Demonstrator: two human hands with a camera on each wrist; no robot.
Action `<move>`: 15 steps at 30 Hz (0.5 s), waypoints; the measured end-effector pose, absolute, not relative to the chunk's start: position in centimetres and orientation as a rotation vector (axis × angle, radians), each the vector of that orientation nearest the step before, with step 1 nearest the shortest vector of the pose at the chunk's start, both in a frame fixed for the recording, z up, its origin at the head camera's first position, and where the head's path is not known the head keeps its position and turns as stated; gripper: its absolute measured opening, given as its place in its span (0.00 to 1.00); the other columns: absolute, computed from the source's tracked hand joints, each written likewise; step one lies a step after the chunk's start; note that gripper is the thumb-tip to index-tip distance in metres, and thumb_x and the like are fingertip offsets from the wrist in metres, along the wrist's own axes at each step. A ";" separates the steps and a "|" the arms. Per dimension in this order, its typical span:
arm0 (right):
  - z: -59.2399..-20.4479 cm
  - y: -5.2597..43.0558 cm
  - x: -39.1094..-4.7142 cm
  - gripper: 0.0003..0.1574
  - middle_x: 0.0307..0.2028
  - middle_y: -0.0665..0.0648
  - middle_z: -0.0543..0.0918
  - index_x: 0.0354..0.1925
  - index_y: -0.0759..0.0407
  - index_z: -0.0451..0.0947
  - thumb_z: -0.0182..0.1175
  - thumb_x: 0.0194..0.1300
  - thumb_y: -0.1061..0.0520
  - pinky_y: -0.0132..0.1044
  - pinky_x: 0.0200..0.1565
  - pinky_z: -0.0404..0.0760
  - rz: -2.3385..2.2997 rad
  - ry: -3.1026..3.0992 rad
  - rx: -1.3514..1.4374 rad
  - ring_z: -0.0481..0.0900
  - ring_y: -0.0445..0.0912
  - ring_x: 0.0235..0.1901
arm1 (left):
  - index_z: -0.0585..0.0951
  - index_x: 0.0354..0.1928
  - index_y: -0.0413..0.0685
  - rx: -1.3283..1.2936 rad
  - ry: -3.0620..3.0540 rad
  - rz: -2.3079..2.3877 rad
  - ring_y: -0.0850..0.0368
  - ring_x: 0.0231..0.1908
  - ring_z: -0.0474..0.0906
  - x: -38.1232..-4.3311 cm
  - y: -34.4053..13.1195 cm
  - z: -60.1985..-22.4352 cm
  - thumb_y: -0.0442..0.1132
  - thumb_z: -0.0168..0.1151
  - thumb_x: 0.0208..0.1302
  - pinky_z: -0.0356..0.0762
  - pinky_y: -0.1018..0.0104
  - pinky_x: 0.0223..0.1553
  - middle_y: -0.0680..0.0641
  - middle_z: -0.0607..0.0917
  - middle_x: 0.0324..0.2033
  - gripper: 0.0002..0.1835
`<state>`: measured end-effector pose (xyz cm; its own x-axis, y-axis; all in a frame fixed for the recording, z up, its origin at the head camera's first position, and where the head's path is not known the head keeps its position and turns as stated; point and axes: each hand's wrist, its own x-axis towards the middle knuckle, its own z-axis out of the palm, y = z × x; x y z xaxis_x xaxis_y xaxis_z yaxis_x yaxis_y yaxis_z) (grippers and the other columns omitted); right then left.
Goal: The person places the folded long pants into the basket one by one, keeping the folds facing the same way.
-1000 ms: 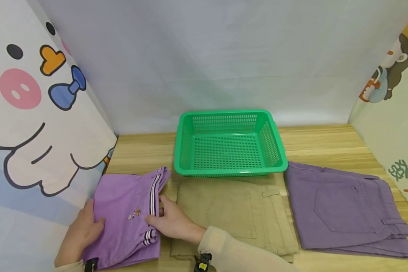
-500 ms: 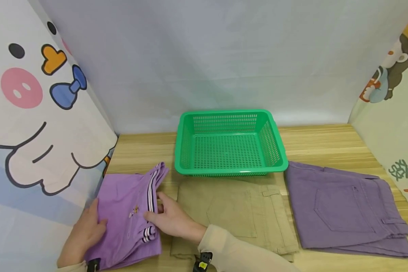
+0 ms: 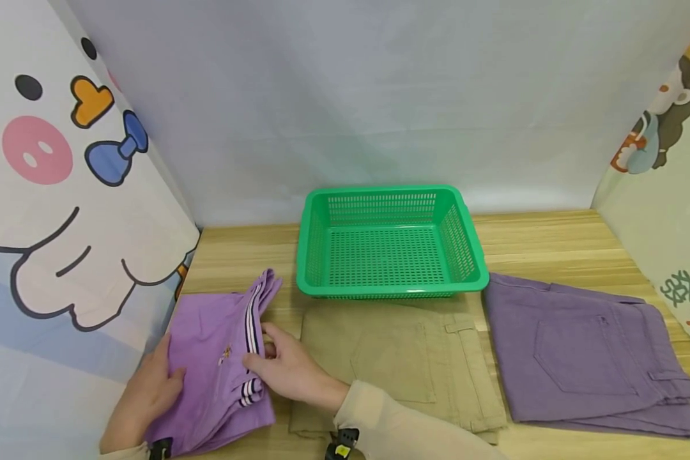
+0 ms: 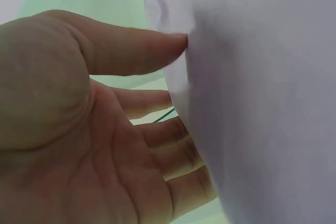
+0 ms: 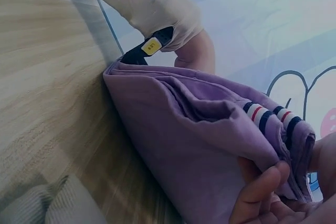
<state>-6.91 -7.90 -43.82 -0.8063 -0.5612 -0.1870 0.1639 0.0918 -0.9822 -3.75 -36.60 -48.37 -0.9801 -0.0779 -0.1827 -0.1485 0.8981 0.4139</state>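
Folded light purple pants [image 3: 201, 364] with a striped navy-and-white band and a small embroidered emblem lie at the left of the table. At their left edge my left hand [image 3: 147, 393] holds the cloth, thumb on top; the left wrist view has the thumb [image 4: 142, 51] against the fabric and fingertips hidden behind it. My right hand [image 3: 293, 367] grips the striped band on the opposite side, thumb above and curled fingers [image 5: 262, 192] below. That side is raised off the table in the right wrist view. Khaki pants [image 3: 391, 358] lie folded under my right wrist.
Behind the khaki pants stands a green plastic basket [image 3: 480, 262] with nothing in it. Darker purple pants [image 3: 586, 351] lie folded at the right. Printed cloth walls [image 3: 109, 268] border the wooden table [image 3: 247, 246] at left and right.
The striped side of the light purple pants has tilted up and shifted slightly left in my right hand. My left hand has slid a little right along with the cloth.
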 end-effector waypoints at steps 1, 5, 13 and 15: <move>-43.7 -7.9 -6.9 0.30 0.44 0.57 0.91 0.71 0.59 0.73 0.64 0.74 0.56 0.30 0.40 0.87 -1.775 1.834 -0.393 0.87 0.38 0.38 | 0.48 0.76 0.14 -0.168 2.913 0.660 0.11 0.67 0.63 -3.7 -36.6 -48.4 0.33 0.55 0.73 0.64 0.22 0.68 0.08 0.63 0.65 0.41; -43.3 -7.8 -6.9 0.30 0.44 0.58 0.91 0.71 0.59 0.73 0.63 0.74 0.57 0.31 0.40 0.88 -1.795 1.808 -0.402 0.88 0.39 0.38 | 0.49 0.76 0.15 -0.152 2.944 0.691 0.11 0.67 0.63 -3.7 -36.4 -48.5 0.32 0.56 0.73 0.63 0.23 0.69 0.08 0.64 0.66 0.40; -42.6 -7.6 -7.0 0.34 0.48 0.59 0.91 0.74 0.59 0.71 0.63 0.75 0.54 0.30 0.42 0.87 -1.755 1.855 -0.404 0.88 0.39 0.40 | 0.51 0.78 0.18 -0.147 2.965 0.724 0.13 0.69 0.63 -3.7 -36.1 -48.4 0.29 0.57 0.71 0.62 0.24 0.70 0.11 0.62 0.70 0.40; -42.5 -7.6 -7.1 0.34 0.48 0.58 0.91 0.75 0.59 0.71 0.63 0.75 0.53 0.29 0.42 0.87 -1.745 1.867 -0.400 0.87 0.38 0.40 | 0.52 0.78 0.19 -0.148 2.974 0.742 0.13 0.69 0.64 -3.7 -36.0 -48.3 0.29 0.58 0.71 0.62 0.24 0.70 0.12 0.63 0.69 0.41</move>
<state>-7.11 -7.55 -42.48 -0.8059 -0.5618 -0.1871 0.1487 0.1139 -0.9823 -3.73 -35.98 -48.31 -0.9927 -0.0756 -0.0943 -0.1110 0.8786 0.4644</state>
